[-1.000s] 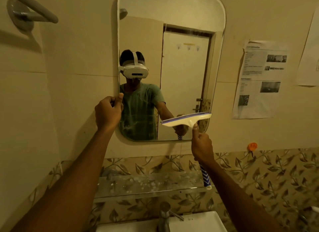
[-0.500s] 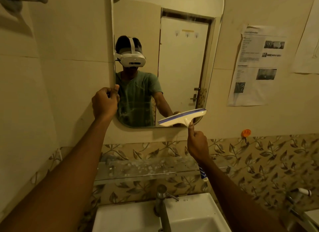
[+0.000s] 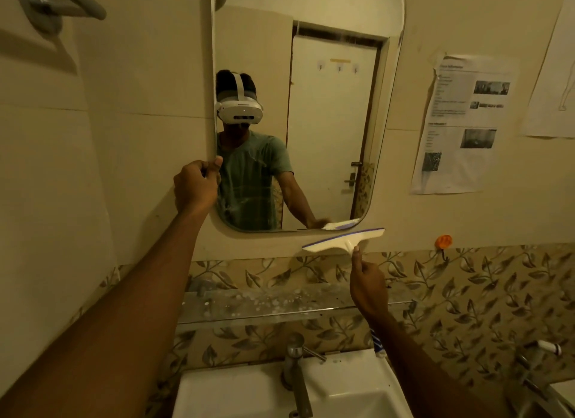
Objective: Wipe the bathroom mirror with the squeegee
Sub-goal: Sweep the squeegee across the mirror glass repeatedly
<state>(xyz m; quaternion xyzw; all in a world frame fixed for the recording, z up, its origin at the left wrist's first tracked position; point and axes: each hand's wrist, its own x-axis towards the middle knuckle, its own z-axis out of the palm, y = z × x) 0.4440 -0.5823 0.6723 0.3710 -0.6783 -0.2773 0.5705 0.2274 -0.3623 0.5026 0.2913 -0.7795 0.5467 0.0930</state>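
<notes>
White plastic, the squeegee (image 3: 343,239) sits just below the mirror's (image 3: 311,106) lower right corner, its blade running nearly level, right end tilted slightly up, handle pointing down toward the sink (image 3: 357,389). I see my right hand (image 3: 368,285) closed around that handle. My left hand (image 3: 196,187) is curled shut on the mirror's left edge.

No text could be read. The printed sheet (image 3: 463,125) taped to the wall beside the mirror (image 3: 311,13) carried headings, lines and small photos (all too blurred to make out).
</notes>
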